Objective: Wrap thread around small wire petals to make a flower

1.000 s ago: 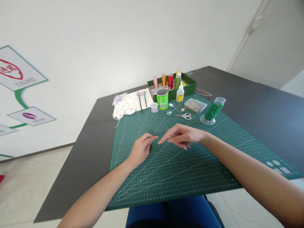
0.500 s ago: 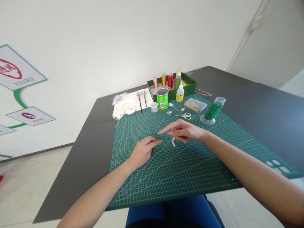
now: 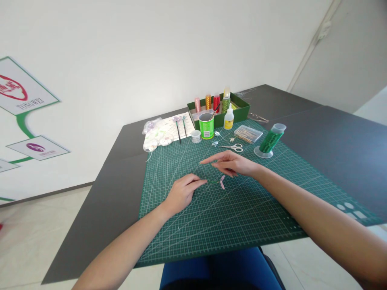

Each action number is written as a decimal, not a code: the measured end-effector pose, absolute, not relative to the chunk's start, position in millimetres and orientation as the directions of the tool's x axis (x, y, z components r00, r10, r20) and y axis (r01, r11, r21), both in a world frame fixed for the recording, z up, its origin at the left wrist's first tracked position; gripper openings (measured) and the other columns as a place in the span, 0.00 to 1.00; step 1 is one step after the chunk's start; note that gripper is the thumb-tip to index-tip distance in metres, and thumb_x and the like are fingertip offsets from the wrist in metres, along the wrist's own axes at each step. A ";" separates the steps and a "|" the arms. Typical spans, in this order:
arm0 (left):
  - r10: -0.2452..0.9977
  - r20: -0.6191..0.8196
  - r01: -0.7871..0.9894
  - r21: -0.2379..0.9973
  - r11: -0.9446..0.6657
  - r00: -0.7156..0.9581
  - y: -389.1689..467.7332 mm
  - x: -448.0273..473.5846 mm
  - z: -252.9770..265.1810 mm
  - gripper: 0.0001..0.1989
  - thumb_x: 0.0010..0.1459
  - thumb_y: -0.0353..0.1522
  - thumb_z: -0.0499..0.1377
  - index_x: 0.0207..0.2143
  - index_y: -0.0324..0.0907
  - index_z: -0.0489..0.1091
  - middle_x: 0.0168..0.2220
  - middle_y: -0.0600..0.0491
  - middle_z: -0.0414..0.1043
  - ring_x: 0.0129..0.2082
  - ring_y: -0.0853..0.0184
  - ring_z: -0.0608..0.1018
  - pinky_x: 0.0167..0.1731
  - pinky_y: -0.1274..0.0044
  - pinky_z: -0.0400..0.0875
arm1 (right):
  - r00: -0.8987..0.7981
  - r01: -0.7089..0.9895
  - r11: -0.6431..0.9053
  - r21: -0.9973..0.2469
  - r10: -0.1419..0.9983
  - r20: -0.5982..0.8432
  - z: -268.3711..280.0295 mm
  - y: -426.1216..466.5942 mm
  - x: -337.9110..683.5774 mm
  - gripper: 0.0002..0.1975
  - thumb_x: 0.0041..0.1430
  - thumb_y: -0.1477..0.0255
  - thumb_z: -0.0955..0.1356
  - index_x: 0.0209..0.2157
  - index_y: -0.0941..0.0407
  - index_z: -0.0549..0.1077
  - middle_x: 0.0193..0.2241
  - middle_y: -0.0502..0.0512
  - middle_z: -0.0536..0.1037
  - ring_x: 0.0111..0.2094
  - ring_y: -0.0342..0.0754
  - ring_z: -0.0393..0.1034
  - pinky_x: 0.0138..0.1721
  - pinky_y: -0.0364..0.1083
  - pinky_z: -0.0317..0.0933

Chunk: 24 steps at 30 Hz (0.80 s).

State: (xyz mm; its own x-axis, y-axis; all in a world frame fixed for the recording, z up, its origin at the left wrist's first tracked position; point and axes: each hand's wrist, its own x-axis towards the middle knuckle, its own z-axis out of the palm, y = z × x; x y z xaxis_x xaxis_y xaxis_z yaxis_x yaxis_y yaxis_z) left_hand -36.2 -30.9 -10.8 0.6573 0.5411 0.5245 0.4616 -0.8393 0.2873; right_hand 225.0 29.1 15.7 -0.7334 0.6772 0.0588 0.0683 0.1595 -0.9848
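Note:
My left hand (image 3: 182, 192) is over the middle of the green cutting mat (image 3: 229, 217). Its thumb and index finger pinch a thin green stem (image 3: 214, 182). At the stem's right end are two small pale pink petals (image 3: 223, 182), angled apart. My right hand (image 3: 231, 163) hovers just above and beyond the stem, with the index finger stretched left and the other fingers curled. Whatever may be between those curled fingers is too fine to see. A spool of green thread (image 3: 270, 141) stands beyond my right wrist, and small scissors (image 3: 236, 147) lie past that hand.
Behind are a green tin (image 3: 207, 127), a glue bottle (image 3: 229, 119), a clear case of sticks (image 3: 248, 133) and a green box (image 3: 242, 114) with thread spools. Small petal pieces (image 3: 215, 143) lie near the scissors. White paper (image 3: 169, 125) bears bags and two flower stems.
The pink petals have turned and now show more fully, apart from my right hand, with the green stem visible. My right hand has shifted slightly left. My left hand stays nearly in place.

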 end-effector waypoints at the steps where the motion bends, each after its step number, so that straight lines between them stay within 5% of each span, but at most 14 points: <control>1: 0.540 0.530 0.458 0.290 -0.840 0.655 -31.0 -36.3 -11.0 0.20 0.68 0.23 0.48 0.54 0.43 0.73 0.42 0.48 0.75 0.40 0.67 0.78 0.37 0.74 0.77 | -0.731 0.075 0.161 -0.984 0.680 0.056 14.7 29.8 225.0 0.23 0.68 0.65 0.64 0.59 0.61 0.72 0.11 0.40 0.63 0.11 0.37 0.52 0.14 0.38 0.48; 13: 0.538 0.570 0.438 0.317 -0.841 0.620 -32.4 -35.4 -10.3 0.20 0.67 0.21 0.50 0.55 0.44 0.73 0.42 0.49 0.75 0.40 0.67 0.77 0.37 0.75 0.75 | -0.726 0.177 0.150 -0.973 0.687 -0.026 4.4 36.8 223.9 0.24 0.67 0.65 0.64 0.59 0.61 0.73 0.10 0.40 0.62 0.11 0.37 0.53 0.13 0.37 0.47; 24: 0.615 0.580 0.404 0.463 -0.789 0.535 -33.8 -33.5 -8.2 0.19 0.69 0.24 0.50 0.54 0.46 0.74 0.42 0.49 0.75 0.40 0.69 0.77 0.40 0.75 0.75 | -0.734 0.247 0.152 -0.957 0.674 -0.082 1.5 38.0 222.0 0.24 0.66 0.64 0.64 0.59 0.60 0.74 0.10 0.41 0.63 0.11 0.37 0.54 0.14 0.36 0.50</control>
